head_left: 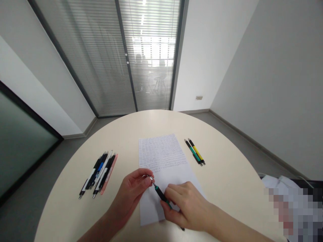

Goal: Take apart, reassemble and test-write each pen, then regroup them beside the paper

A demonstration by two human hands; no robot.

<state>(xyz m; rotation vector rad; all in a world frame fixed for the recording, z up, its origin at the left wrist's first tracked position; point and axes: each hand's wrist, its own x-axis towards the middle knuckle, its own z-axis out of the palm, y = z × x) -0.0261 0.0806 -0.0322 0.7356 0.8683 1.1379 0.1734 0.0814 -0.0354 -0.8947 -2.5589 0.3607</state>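
Note:
A black and green pen (pixel 160 194) lies slanted above a handwritten sheet of paper (pixel 161 154), held between both hands. My left hand (pixel 132 191) pinches the pen's metal tip end in its fingertips. My right hand (pixel 184 205) wraps around the barrel, and the pen's far end pokes out below it. Both hands hover over the lower part of the sheet. To the left of the paper lies a bundle of several pens (pixel 99 173), and to its right lie a green pen (pixel 193 152) and a yellow pen (pixel 196 150), side by side.
The round cream table (pixel 227 188) curves away on all sides, with grey floor beyond its rim. Behind it stands a glass partition with blinds (pixel 126 60). A pixelated patch with white cloth (pixel 292 211) covers the lower right corner.

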